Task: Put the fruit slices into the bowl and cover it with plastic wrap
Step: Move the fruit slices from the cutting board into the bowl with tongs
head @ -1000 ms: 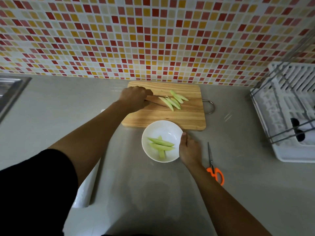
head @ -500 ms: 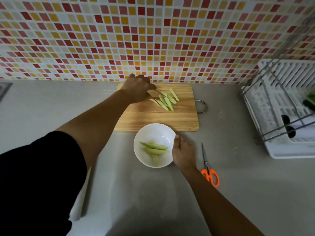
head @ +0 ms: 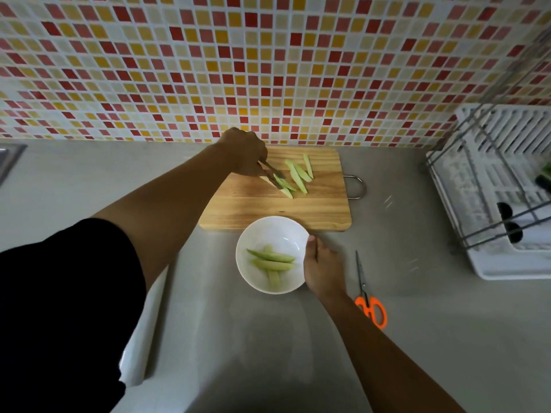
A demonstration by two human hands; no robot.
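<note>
Several pale green fruit slices [head: 299,174] lie on the wooden cutting board [head: 316,210] against the tiled wall. My left hand [head: 243,152] holds metal tongs [head: 272,174], whose tips pinch a slice at the left of the pile. In front of the board stands a white bowl [head: 272,231] with three slices [head: 272,259] in it. My right hand [head: 320,268] grips the bowl's right rim. A roll of plastic wrap [head: 143,335] lies at the left, partly hidden by my left arm.
Orange-handled scissors [head: 368,296] lie on the grey counter right of the bowl. A white dish rack [head: 501,189] with a metal frame stands at the far right. A sink edge [head: 9,162] shows at the far left.
The view has shifted, so the board and bowl sit lower in the frame. My left hand has lifted and its tongs now pinch a slice. My right hand stays on the bowl.
</note>
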